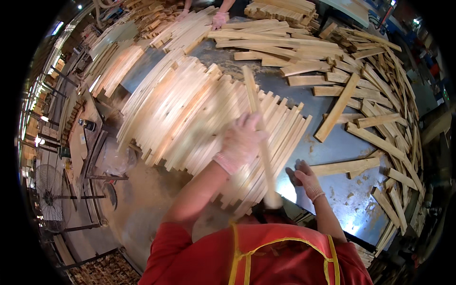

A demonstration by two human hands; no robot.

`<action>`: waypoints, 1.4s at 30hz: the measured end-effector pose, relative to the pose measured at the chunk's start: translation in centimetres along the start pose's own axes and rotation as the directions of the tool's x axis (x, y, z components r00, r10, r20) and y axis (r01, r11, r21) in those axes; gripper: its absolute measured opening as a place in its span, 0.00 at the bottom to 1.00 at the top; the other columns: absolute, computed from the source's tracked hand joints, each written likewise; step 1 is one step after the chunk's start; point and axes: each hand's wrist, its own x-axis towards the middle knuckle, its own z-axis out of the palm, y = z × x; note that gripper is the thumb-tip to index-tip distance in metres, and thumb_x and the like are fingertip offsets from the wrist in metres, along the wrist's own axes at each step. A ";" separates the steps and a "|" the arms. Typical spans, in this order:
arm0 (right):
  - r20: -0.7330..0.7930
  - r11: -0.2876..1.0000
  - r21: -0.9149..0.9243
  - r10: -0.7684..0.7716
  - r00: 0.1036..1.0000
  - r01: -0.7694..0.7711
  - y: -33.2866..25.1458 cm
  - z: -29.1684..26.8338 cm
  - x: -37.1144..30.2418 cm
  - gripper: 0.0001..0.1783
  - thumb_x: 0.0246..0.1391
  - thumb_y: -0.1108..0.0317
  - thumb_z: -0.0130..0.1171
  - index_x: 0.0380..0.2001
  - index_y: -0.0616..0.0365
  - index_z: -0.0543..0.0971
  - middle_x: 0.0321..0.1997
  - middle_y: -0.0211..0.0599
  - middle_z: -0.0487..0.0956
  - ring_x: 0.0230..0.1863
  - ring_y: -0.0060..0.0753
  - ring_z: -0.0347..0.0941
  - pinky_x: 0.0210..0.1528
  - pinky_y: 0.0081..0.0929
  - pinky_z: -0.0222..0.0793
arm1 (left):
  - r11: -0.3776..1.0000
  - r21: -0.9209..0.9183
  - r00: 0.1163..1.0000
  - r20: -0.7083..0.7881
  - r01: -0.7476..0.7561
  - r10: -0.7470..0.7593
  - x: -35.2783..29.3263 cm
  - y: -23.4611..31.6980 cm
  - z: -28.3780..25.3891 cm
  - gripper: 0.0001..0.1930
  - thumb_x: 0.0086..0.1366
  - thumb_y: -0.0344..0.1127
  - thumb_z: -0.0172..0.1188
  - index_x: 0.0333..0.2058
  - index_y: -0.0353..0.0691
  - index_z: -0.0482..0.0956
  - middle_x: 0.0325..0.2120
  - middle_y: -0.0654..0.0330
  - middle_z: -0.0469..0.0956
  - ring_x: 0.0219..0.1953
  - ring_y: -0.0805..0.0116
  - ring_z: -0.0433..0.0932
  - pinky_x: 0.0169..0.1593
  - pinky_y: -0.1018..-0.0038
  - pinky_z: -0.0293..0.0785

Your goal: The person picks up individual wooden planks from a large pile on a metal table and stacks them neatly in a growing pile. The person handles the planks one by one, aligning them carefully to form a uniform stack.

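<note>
My left hand (241, 142), in a pale knitted glove, is closed around a long wooden strip (251, 92). It holds the strip slantwise over a row of light wooden strips (190, 104) laid side by side; the strip's near end is blurred. To the right, my right hand (308, 180) is low over the metal table (327, 190), its thumb and fingers apart. Its glove has dark fingertips. Beside those fingers lies the end of a loose wooden strip (346, 166); whether they touch it I cannot tell.
A jumbled heap of wooden strips (380, 99) covers the table's right side. Stacked strips (280, 12) stand at the far edge. Another person's gloved hand (220, 20) rests by strips at the back. A fan (49, 194) is at left.
</note>
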 end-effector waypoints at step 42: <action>0.033 0.953 0.102 -0.289 0.957 0.284 -21.3 -1.5 18.2 0.27 0.70 0.54 0.59 0.63 0.63 0.80 0.38 0.33 0.84 0.38 0.25 0.79 0.43 0.25 0.74 | 0.994 0.017 0.989 0.104 0.107 -0.108 -4.8 2.9 14.2 0.32 0.69 0.52 0.63 0.64 0.36 0.76 0.65 0.48 0.73 0.67 0.47 0.70 0.71 0.48 0.63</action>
